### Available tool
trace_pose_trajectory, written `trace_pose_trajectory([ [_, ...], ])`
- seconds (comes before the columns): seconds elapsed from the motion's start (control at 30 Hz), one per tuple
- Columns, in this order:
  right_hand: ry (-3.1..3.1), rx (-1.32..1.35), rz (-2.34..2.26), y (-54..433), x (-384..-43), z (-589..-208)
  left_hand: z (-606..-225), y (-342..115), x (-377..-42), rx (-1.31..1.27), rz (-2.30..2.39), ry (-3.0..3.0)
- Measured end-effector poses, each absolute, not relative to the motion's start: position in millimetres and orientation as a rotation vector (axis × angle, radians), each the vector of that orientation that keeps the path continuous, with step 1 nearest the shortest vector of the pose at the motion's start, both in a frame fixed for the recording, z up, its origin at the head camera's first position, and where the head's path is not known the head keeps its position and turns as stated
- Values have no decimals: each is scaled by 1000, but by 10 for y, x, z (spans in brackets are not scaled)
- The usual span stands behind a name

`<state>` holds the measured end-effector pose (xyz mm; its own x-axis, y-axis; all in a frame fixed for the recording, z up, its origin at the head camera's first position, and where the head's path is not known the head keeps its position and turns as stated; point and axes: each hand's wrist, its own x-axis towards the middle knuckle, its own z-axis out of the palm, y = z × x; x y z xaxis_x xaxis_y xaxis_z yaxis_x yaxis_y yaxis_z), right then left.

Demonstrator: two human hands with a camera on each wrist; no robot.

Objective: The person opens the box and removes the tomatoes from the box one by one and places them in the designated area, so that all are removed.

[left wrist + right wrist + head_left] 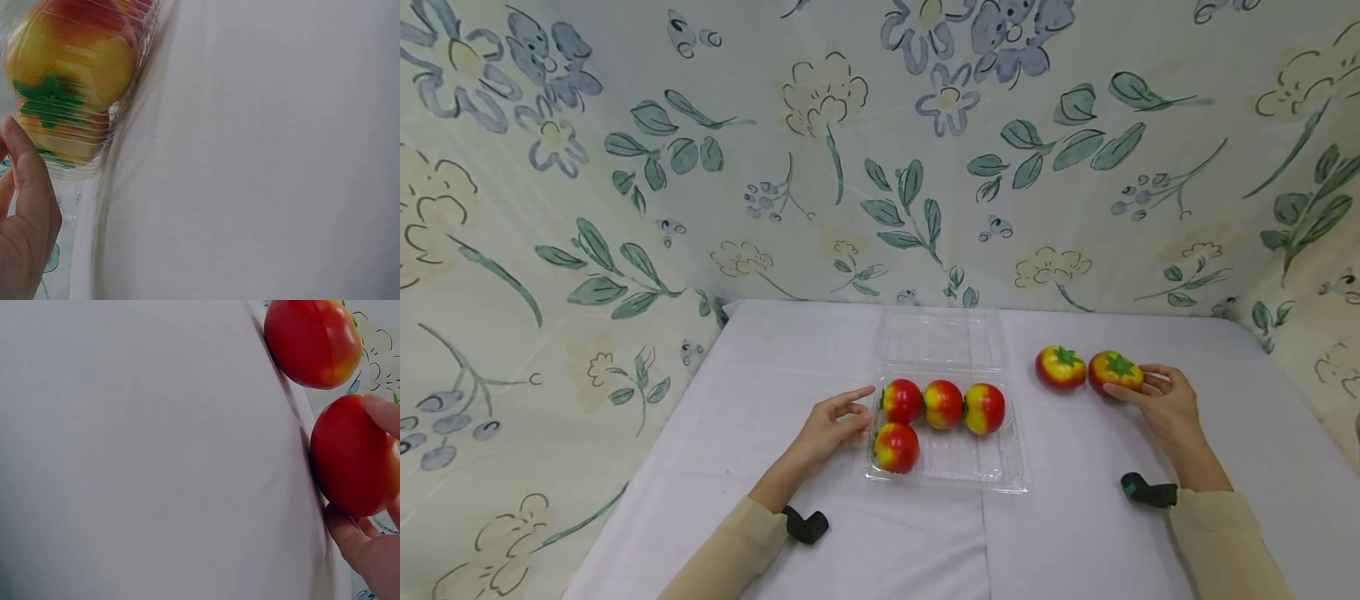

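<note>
My right hand [1172, 408] holds a red-and-yellow fruit with a green leafy cap [1116, 372] between thumb and fingers; in the right wrist view the held fruit [353, 456] is low by the white cloth. A similar fruit [1061, 368] sits just left of it. My left hand [827, 429] is at the left side of a clear plastic clamshell box [955, 479], fingers loosely bent, holding nothing; whether they touch its rim I cannot tell. Inside the box are three such fruits [943, 404] along the back and one [896, 448] at front left.
The box's clear lid [940, 340] lies folded back behind it. A white cloth [775, 358] covers the table, and a floral curtain [850, 150] hangs behind. Dark wrist mounts [807, 527] sit beside both forearms.
</note>
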<state>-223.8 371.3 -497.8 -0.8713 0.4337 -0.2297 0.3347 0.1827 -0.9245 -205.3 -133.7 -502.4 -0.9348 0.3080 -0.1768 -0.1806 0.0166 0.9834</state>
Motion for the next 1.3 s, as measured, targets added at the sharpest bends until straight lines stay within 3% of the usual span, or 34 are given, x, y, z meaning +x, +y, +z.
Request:
trace_pose_trajectory([
  [0.57, -2397, -659, 1737, 3804, -2233, -5008, -5014, -1328, -2056, 145, 1981, 1962],
  [0.87, -2405, -633, 1677, 4002, -2338, -5262, -5018, -1330, -2050, 133, 1973, 1972],
  [1.3, -2459, -609, 1615, 3803, -2113, -4841, -5033, -1339, -2057, 135, 1960, 1981],
])
